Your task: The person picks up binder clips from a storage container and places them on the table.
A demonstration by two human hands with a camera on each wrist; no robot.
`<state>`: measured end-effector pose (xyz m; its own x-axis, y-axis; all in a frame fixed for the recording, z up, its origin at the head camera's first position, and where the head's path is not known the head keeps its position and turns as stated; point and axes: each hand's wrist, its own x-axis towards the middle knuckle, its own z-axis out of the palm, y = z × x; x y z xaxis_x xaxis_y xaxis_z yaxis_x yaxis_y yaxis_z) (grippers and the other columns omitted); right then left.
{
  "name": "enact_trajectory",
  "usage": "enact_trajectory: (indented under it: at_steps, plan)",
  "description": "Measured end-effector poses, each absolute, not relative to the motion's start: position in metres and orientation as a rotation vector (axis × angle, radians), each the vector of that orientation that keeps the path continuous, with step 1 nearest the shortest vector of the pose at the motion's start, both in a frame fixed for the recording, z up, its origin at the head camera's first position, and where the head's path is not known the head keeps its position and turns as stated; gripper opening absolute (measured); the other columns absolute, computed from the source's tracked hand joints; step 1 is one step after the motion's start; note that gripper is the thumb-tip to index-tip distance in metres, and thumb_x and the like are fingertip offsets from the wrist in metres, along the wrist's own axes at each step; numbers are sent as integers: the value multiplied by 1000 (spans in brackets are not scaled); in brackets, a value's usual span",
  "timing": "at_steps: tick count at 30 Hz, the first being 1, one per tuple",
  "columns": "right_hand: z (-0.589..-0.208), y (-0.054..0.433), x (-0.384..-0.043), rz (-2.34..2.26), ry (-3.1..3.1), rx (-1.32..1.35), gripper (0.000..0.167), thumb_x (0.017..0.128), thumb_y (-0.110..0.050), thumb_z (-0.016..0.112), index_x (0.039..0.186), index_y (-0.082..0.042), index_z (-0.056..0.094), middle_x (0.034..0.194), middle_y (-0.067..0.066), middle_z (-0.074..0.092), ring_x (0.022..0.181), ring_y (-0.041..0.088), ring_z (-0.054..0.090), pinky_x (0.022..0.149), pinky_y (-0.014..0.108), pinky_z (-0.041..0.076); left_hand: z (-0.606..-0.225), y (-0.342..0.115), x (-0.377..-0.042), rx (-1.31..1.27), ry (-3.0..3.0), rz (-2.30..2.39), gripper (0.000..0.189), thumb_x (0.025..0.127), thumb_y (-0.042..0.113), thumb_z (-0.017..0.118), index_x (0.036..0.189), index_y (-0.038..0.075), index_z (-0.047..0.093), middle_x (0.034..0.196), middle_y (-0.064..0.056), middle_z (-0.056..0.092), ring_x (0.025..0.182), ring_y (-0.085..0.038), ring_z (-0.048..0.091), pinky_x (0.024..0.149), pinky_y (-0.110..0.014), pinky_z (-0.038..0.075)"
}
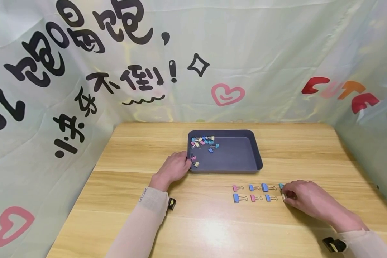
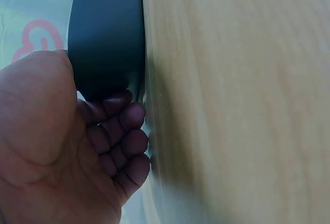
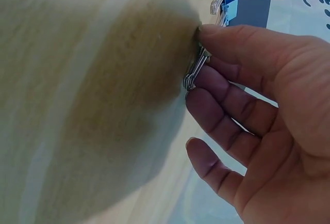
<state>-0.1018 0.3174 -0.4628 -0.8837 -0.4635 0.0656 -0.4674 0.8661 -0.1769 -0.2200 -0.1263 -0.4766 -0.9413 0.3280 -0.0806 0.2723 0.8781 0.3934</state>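
My left hand (image 1: 175,166) grips the left side of a dark grey tray (image 1: 225,171); in the left wrist view its fingers (image 2: 135,141) curl by the tray wall (image 2: 105,33), close to the tabletop. Small pink, blue, teal and cream binder clips (image 1: 202,142) lie inside, mostly toward the tray's left end. At the right, my right hand (image 1: 304,195) pinches a pale binder clip (image 1: 284,196) between thumb and fingers, low over the table. Its wire handles (image 3: 192,77) show in the right wrist view, while its body is largely hidden. Just behind the fingertips sits a teal binder clip (image 1: 281,186).
Left of my right hand, pink and blue binder clips lie in two rows, including a large blue clip (image 1: 236,198) and a pink clip (image 1: 235,188). The wooden table (image 1: 132,222) meets a printed cloth backdrop (image 1: 271,53) at its back and sides.
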Motion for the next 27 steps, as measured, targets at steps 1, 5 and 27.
enact_trajectory:
  at_steps: [1, 5, 27]
  plan:
    - [-463, 318, -102, 294, -3014, 753, 18, 83, -18, 87, 92, -24, 73, 83, -20, 63, 75, -3, 52, 66, 31, 52, -477, -126, -220, 467, 2905, 573, 55, 109, 34, 39, 149, -2, 52, 146, -15, 62, 127, -31, 59, 119, -47, 43]
    - [-464, 319, -103, 302, -3007, 773, 19, 82, -17, 88, 91, -24, 73, 83, -20, 63, 74, -3, 53, 66, 32, 52, -477, -127, -220, 466, 2907, 569, 53, 109, 33, 40, 148, -2, 53, 144, -15, 64, 125, -31, 59, 119, -47, 43]
    - [-459, 317, -103, 320, -3110, 683, 20, 84, -30, 88, 98, -20, 76, 91, -13, 71, 83, 9, 66, 76, 42, 58, -475, -126, -219, 469, 2912, 587, 44, 109, 32, 41, 133, 2, 60, 127, -11, 68, 111, -29, 59, 112, -47, 47]
